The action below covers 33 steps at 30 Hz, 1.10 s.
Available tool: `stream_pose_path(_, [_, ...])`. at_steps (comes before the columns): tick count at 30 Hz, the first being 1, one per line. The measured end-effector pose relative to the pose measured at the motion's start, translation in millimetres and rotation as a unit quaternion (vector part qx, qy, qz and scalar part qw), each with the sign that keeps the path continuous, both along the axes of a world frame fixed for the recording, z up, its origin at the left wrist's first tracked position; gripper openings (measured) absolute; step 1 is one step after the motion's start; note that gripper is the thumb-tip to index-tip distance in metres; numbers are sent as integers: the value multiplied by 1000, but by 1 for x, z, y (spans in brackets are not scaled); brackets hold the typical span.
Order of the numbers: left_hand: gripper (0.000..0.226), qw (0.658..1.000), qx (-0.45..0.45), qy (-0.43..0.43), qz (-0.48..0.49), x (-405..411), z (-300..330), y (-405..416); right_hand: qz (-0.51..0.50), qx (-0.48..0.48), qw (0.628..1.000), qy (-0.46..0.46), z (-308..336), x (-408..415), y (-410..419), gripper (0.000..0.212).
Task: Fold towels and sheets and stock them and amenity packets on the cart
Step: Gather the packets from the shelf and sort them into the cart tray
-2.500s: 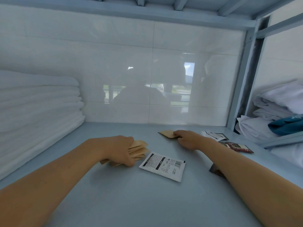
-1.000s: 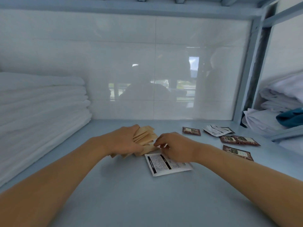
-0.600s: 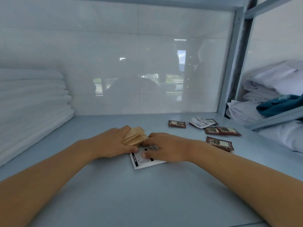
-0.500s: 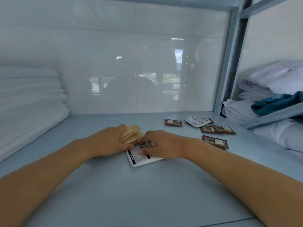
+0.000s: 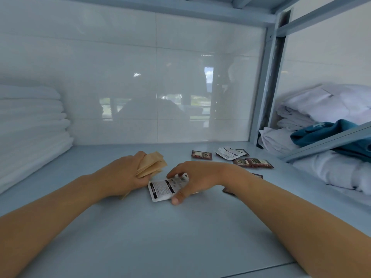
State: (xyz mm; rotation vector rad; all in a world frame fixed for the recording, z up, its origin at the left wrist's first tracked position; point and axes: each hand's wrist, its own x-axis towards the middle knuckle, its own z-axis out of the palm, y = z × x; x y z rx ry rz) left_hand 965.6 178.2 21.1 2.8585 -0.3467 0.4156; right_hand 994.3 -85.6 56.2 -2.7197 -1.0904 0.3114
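My left hand (image 5: 124, 177) grips a fanned stack of tan paper packets (image 5: 152, 163) just above the pale blue cart shelf (image 5: 160, 237). Right beside it, my right hand (image 5: 197, 177) pinches a white amenity packet (image 5: 163, 188) with black print, thumb at its near edge and fingers over its top. Several dark red packets (image 5: 201, 154) and another white packet (image 5: 226, 153) lie loose on the shelf at the right. One dark packet (image 5: 227, 190) is mostly hidden under my right wrist.
A tall stack of folded white towels (image 5: 30, 133) fills the shelf's left side. A white tiled wall stands behind. Past the blue metal upright (image 5: 261, 97) at the right, loose white linen (image 5: 331, 105) and a teal cloth (image 5: 329, 133) lie heaped.
My right hand carried a tan packet from the right over to the stack in my left hand. It then dropped onto the white packet, and its fingers have closed round it.
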Motion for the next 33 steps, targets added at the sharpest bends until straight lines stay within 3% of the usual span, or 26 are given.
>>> stream_pose_path(4, [33, 997, -69, -7, -13, -1, 3, -4, -35, -4, 999, 7, 19, 11, -27, 83])
stream_pose_path(9, [30, 987, -153, -8, -49, -9, 11, -15, -35, 199, 979, -4, 7, 17, -18, 36])
stream_pose_path(16, [54, 988, -130, 3, -85, -17, 4, -30, -21, 316, 949, -2, -27, 18, 8, 6])
stream_pose_path(19, [72, 991, -111, 8, -74, -18, 3, -32, -30, 315, 949, 4, -32, 21, 9, 8])
stream_pose_path(21, [63, 993, -102, -11, -65, -17, 0, -31, -32, 300, 953, -2, -32, 21, 10, 9])
stream_pose_path(26, [50, 996, -71, -11, -57, -17, -1, -28, -48, 133, 985, -99, -8, 27, -13, 47])
stream_pose_path(30, [49, 997, -57, -8, -58, -18, -1, -25, -108, 33, 991, -66, 19, 31, -65, 95])
stream_pose_path(33, [49, 997, -47, -5, -68, -20, -2, -28, -147, -50, 988, -4, 24, 29, -110, 115])
